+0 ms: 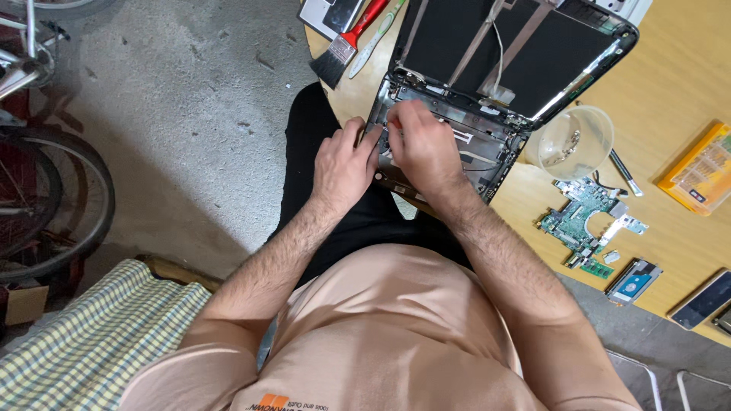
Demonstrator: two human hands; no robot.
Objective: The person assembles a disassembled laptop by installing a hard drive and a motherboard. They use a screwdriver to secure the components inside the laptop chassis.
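Opened laptop shell (487, 84) under both hands, left hand (344, 164) gripping its edge, right hand (421, 144) pinching inside

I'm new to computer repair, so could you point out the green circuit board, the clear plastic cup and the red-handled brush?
green circuit board (580, 217), head view, middle of the board
clear plastic cup (571, 142), head view, inner wall of the cup
red-handled brush (346, 46), head view, ferrule above the dark bristles
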